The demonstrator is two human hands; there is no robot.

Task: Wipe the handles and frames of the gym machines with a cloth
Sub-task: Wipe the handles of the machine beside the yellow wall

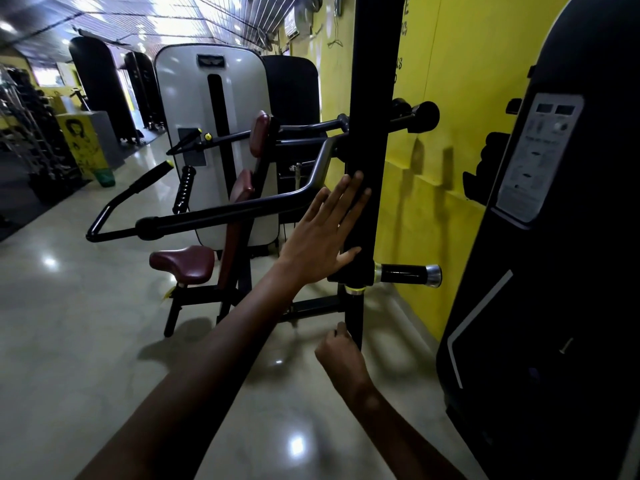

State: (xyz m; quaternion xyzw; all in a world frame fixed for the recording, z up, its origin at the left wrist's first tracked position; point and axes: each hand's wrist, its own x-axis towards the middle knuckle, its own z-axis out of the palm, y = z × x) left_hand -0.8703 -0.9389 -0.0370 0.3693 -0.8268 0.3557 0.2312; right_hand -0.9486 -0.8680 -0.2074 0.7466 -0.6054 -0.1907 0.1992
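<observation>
Yellow wall point(433, 98) on the right, glossy pale floor point(69, 323) reflecting ceiling lights. Green bin point(104, 177) beside a yellow-faced box point(81, 140) far left. Dumbbell rack point(20, 133) at left edge.

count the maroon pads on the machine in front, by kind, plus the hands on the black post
Seat pad: 1
Back pads: 2
Hands on the black post: 2, the left hand flat, the right hand low
Total: 5
</observation>
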